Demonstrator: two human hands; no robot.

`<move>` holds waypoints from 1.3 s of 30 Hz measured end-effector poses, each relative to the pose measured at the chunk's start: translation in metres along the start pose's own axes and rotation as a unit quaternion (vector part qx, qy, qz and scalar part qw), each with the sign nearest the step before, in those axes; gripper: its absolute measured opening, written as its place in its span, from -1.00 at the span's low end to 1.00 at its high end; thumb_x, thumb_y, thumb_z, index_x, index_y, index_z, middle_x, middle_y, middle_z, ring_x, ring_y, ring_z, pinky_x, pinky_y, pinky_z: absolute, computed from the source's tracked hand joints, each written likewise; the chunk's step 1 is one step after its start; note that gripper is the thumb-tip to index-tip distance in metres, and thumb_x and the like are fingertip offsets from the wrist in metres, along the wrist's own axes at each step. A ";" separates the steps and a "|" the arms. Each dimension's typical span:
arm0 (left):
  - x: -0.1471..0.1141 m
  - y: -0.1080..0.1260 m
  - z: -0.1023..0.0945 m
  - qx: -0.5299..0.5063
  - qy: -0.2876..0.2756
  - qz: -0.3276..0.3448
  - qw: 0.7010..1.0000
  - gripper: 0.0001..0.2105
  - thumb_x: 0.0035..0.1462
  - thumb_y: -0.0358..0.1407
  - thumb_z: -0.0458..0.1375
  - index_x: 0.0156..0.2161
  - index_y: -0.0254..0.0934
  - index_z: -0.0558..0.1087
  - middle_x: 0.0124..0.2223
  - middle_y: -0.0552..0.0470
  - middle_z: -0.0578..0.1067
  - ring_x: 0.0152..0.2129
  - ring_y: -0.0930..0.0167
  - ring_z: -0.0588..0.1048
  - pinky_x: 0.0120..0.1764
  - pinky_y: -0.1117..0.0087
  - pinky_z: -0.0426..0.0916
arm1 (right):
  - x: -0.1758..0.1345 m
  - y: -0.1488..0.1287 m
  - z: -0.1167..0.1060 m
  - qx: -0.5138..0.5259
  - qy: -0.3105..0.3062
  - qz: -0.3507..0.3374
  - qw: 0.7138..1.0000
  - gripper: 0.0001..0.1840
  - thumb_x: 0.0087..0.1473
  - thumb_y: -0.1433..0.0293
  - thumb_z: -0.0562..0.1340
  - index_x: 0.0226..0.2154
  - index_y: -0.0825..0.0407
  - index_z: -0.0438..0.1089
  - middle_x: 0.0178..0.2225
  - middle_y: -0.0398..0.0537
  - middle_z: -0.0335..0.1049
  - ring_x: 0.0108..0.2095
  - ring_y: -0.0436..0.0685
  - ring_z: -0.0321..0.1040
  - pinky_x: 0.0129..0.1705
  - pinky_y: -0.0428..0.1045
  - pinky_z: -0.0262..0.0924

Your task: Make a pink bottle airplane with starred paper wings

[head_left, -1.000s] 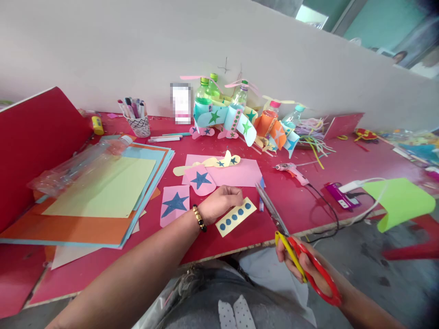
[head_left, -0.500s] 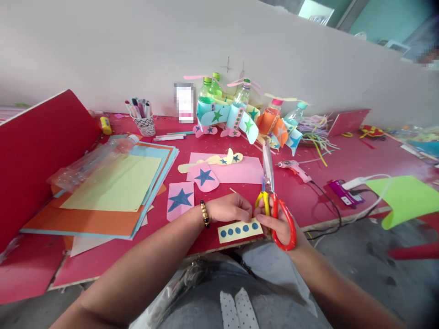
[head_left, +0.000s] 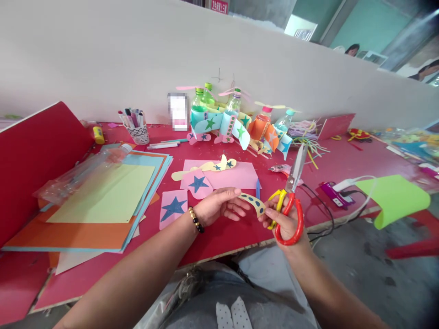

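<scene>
One dotted strip (head_left: 253,200), end clamped in right grip (head_left: 278,218) with scissors (head_left: 297,170); left grip (head_left: 219,205) apart by other end

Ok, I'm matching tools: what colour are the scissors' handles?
A red handle and a yellow handle, clearest in the head view.

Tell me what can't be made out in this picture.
All in the head view:
Phone: screen blurred by pixelation.
Pink hot glue gun: partly hidden behind the scissors.
Dotted pale-yellow paper strip: right end partly covered by the right hand.
Red board: cut off by the left edge.
</scene>
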State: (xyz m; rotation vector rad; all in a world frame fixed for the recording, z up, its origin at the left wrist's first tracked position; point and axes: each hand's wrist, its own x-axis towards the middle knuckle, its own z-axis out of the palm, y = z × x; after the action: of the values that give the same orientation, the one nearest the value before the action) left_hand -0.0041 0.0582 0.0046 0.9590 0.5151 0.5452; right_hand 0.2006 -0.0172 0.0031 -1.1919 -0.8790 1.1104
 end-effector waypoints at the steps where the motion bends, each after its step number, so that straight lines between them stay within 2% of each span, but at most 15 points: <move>1: -0.001 0.000 0.001 -0.008 0.006 0.011 1.000 -0.68 0.33 -0.11 0.11 -0.01 -0.34 0.42 -0.13 -0.05 0.50 -0.30 0.39 0.53 -0.27 0.30 0.48 | 0.000 0.001 0.001 0.005 0.008 -0.006 1.000 -0.56 -0.19 0.33 0.45 -0.31 0.00 0.24 -0.48 -0.25 0.44 -0.60 0.02 0.47 -0.67 -0.16 0.27; 6: -0.002 -0.001 0.006 -0.009 0.024 0.032 0.999 -0.76 0.29 -0.25 0.18 0.00 -0.33 0.42 -0.07 -0.05 0.49 -0.19 0.34 0.52 -0.16 0.23 0.48 | -0.005 0.005 0.008 0.012 0.019 -0.019 1.000 -0.56 -0.17 0.32 0.45 -0.28 0.00 0.24 -0.50 -0.25 0.44 -0.58 0.06 0.50 -0.66 -0.15 0.29; 11: 0.004 -0.008 0.005 0.028 0.039 0.011 0.999 -0.79 0.29 -0.26 0.18 -0.06 -0.35 0.44 -0.12 -0.03 0.50 -0.28 0.39 0.52 -0.22 0.28 0.49 | -0.006 0.009 0.013 0.007 0.010 -0.009 1.000 -0.52 -0.19 0.30 0.46 -0.27 0.01 0.24 -0.49 -0.24 0.42 -0.58 0.07 0.50 -0.66 -0.14 0.27; 15: 0.006 -0.009 0.003 0.055 0.060 -0.008 0.997 -0.79 0.30 -0.24 0.18 -0.06 -0.35 0.44 -0.15 -0.02 0.50 -0.32 0.41 0.52 -0.27 0.32 0.49 | -0.011 0.008 0.014 0.001 -0.019 0.005 1.000 -0.57 -0.10 0.27 0.43 -0.25 -0.01 0.23 -0.46 -0.24 0.38 -0.57 0.01 0.44 -0.62 -0.14 0.22; 20: 0.004 -0.003 0.000 0.067 0.092 -0.018 0.993 -0.77 0.30 -0.23 0.17 -0.03 -0.34 0.43 -0.13 -0.03 0.50 -0.31 0.40 0.52 -0.26 0.31 0.49 | -0.033 -0.004 -0.007 -0.015 -0.109 0.043 0.993 -0.60 0.04 0.08 0.33 -0.23 -0.02 0.27 -0.31 -0.15 0.34 -0.59 -0.08 0.21 -0.58 -0.11 0.10; 24: 0.003 0.001 0.001 0.064 0.111 -0.020 0.992 -0.75 0.31 -0.21 0.15 -0.02 -0.34 0.42 -0.14 -0.03 0.50 -0.32 0.41 0.52 -0.28 0.32 0.49 | -0.057 -0.009 -0.037 -0.076 -0.182 0.075 0.977 -0.46 0.00 -0.11 0.27 -0.24 0.00 0.31 -0.33 -0.10 0.27 -0.56 -0.05 0.13 -0.53 -0.06 0.11; 27: 0.003 0.002 0.002 0.062 0.119 -0.022 0.991 -0.75 0.31 -0.20 0.15 -0.02 -0.34 0.42 -0.15 -0.03 0.49 -0.34 0.42 0.51 -0.30 0.34 0.48 | -0.075 -0.007 -0.054 -0.134 -0.219 0.134 0.957 -0.27 -0.13 -0.28 0.23 -0.19 -0.02 0.31 -0.36 -0.12 0.20 -0.57 -0.05 0.07 -0.57 -0.07 0.05; 28: 0.002 0.002 0.003 0.061 0.122 -0.022 0.990 -0.75 0.32 -0.20 0.15 -0.03 -0.34 0.42 -0.15 -0.02 0.49 -0.35 0.42 0.51 -0.31 0.34 0.48 | -0.080 -0.006 -0.057 -0.149 -0.222 0.146 0.952 -0.28 -0.10 -0.28 0.20 -0.17 -0.03 0.31 -0.35 -0.11 0.20 -0.56 -0.04 0.06 -0.56 -0.07 0.05; 31: 0.001 0.001 0.006 0.063 0.129 -0.021 0.989 -0.75 0.32 -0.20 0.15 -0.03 -0.35 0.42 -0.17 -0.02 0.49 -0.37 0.44 0.51 -0.33 0.36 0.48 | -0.093 -0.001 -0.060 -0.170 -0.224 0.157 0.947 -0.35 -0.01 -0.24 0.16 -0.14 -0.06 0.31 -0.29 -0.06 0.23 -0.50 -0.01 0.08 -0.47 -0.04 0.09; 36: 0.001 -0.001 0.008 0.068 0.157 -0.016 0.985 -0.76 0.31 -0.21 0.15 -0.05 -0.35 0.43 -0.18 -0.01 0.49 -0.38 0.45 0.50 -0.34 0.38 0.48 | -0.096 0.006 -0.051 -0.152 -0.245 0.177 0.941 -0.23 -0.16 -0.34 0.18 -0.17 -0.07 0.29 -0.33 -0.12 0.20 -0.53 -0.03 -0.01 -0.50 -0.07 -0.01; 39: 0.002 -0.002 0.009 0.067 0.173 -0.014 0.983 -0.76 0.31 -0.21 0.16 -0.04 -0.35 0.43 -0.16 -0.02 0.49 -0.35 0.43 0.51 -0.32 0.36 0.48 | -0.094 0.007 -0.045 -0.153 -0.240 0.169 0.944 -0.28 -0.08 -0.31 0.16 -0.16 -0.08 0.27 -0.35 -0.13 0.19 -0.51 -0.01 0.00 -0.47 -0.06 -0.01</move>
State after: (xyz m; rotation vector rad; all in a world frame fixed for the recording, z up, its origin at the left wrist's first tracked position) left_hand 0.0035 0.0535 0.0066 0.9864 0.8857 0.6625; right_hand 0.2185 -0.1195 -0.0082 -1.3859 -1.2858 1.6314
